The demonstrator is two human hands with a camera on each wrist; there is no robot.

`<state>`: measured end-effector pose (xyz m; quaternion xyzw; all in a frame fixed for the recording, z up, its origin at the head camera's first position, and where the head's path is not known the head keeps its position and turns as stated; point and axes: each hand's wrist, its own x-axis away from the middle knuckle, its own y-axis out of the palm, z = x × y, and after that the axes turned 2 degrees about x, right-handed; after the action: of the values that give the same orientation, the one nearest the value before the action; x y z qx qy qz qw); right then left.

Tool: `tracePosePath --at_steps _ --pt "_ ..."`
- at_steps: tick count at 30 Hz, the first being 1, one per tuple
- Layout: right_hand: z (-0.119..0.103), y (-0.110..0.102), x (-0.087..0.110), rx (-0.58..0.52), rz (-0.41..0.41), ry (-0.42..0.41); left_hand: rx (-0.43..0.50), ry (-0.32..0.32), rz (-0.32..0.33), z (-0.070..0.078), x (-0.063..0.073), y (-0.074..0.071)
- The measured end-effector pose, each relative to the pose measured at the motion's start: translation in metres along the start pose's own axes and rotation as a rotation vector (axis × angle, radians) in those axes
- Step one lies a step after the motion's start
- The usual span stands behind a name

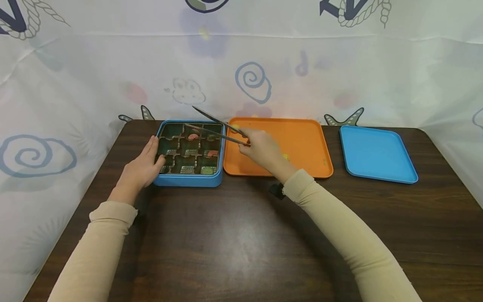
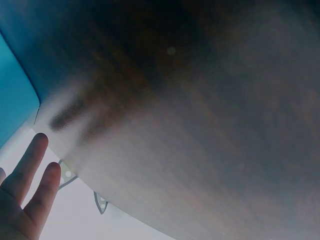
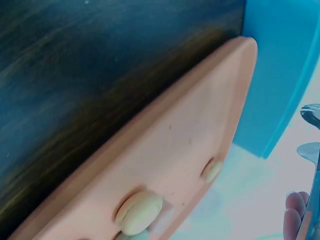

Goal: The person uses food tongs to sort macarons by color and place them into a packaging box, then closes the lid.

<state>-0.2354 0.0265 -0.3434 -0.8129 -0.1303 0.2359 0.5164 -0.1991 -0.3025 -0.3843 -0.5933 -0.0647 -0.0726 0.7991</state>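
My left hand (image 1: 140, 170) rests against the left side of a blue box (image 1: 188, 181), fingers straight along its wall and thumb at the rim. In the left wrist view, two of its fingertips (image 2: 39, 145) show near the box's blue wall (image 2: 15, 90). The box has a dark divided insert holding a pinkish piece (image 1: 193, 136), a red piece (image 1: 212, 154) and a green piece (image 1: 207, 170). My right hand (image 1: 262, 149) grips metal tongs (image 1: 215, 119), their arms spread above the box's right half. No piece shows between the tips.
Beside the box lies an orange tray (image 1: 305, 147) with yellow pieces, one (image 1: 235, 128) behind the tongs and another (image 1: 284, 156) by the right wrist. A blue tray (image 1: 379, 153) stands farther right on the dark wooden table (image 1: 226, 251). A printed cloth (image 1: 294, 84) hangs behind.
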Motion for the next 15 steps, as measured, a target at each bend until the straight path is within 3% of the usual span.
tracePosePath --at_steps 7,15 --pt "0.017 -0.013 0.000 -0.060 0.030 0.095 0.006 -0.004 -0.008 0.000 0.000 0.000" --pt "0.036 -0.025 0.003 -0.116 -0.067 0.234 0.006 0.000 -0.009 0.001 0.001 -0.001"
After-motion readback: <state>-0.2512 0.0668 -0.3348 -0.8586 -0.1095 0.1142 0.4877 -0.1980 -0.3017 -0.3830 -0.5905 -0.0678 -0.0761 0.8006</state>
